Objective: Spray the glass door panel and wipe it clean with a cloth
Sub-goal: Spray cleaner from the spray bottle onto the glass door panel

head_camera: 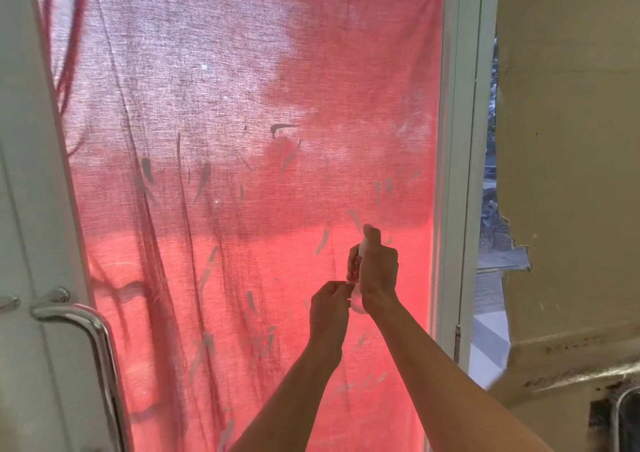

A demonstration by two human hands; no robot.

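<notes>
Both arms raised — right hand [378, 266] fingers wrap spray bottle [362, 247], left hand [329, 307] pinches base.

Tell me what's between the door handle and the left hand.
In the head view, only smeared glass, with a red curtain behind it, lies between the handle and the left hand.

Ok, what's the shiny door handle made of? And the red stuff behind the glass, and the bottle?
The door handle looks like polished metal, likely steel: silvery, with mirror-bright glints. The red curtain looks like thin matte woven cloth: daylight glows through, with folds and threads showing. The spray bottle seems whitish plastic, but it is mostly hidden.
</notes>
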